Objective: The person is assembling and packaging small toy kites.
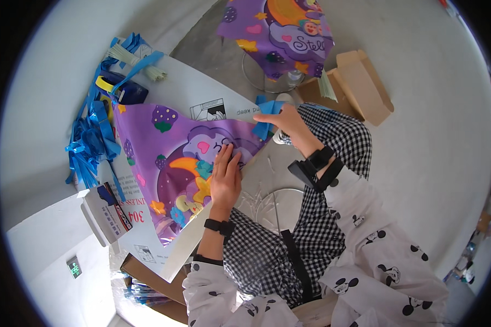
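Observation:
A shiny purple printed sheet with a moon, strawberries and stars lies across a white printed board in front of me. My left hand rests flat on it, fingers stretched out and pressing its middle. At the sheet's right corner, my right hand grips a blue strip, its thumb pointing left; the fingertips beneath are partly hidden. Another blue strip runs up from the sheet's far left corner. Close to that corner sits a dark blue tape dispenser with a yellow ring.
Many blue strips hang in a bunch at the board's left edge. Pale thin strips lie behind. A white box stands at left. Another purple sheet lies over a round wire frame far ahead, near an open cardboard box.

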{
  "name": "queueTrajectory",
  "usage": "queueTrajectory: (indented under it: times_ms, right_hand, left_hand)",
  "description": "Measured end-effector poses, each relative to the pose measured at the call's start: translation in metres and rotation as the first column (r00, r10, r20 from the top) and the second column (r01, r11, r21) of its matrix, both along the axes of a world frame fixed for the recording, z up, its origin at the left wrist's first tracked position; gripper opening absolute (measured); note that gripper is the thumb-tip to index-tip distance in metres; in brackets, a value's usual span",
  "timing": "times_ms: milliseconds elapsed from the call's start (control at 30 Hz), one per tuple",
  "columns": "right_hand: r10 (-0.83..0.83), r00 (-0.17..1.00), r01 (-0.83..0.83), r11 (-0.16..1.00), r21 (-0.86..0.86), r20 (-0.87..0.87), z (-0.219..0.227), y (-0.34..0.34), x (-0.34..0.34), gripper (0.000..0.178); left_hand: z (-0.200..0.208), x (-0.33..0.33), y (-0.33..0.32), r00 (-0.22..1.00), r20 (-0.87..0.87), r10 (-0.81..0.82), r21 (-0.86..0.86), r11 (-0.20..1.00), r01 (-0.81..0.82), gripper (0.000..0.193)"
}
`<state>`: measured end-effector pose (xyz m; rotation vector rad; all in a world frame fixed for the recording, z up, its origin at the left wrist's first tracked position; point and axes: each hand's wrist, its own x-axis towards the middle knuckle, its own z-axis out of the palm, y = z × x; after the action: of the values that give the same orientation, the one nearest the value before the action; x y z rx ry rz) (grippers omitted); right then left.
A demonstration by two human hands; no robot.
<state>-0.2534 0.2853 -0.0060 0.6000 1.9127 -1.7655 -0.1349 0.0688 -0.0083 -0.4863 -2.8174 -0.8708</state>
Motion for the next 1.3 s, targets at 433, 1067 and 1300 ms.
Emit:
queueTrajectory:
  times_ms: [433,1067,1300]
  right_hand:
    - [-0.264,0.959,0.178,0.257,-0.950,0.108,0.016,0.040,-0.070,0.024]
    - [-0.265,0.728,-0.393,0.594,-0.702,-0.632,0.287,0.285,-0.192,0.039]
    - [-0.200,0.630,-0.446,0.697,-0.561,-0.750,0.322,0.153,-0.141,0.050]
  left_hand:
    - [0.000,-0.001,-0.003,0.999,-0.018,0.031,0.014,0.999,-0.031,0.031]
    - [-0.001,0.002,0.000,0.999,-0.006,0.049,0.023,0.999,-0.049,0.030]
    - [-0.004,0.001,0.000,0.996,-0.039,0.077,0.016,0.997,-0.077,0.033]
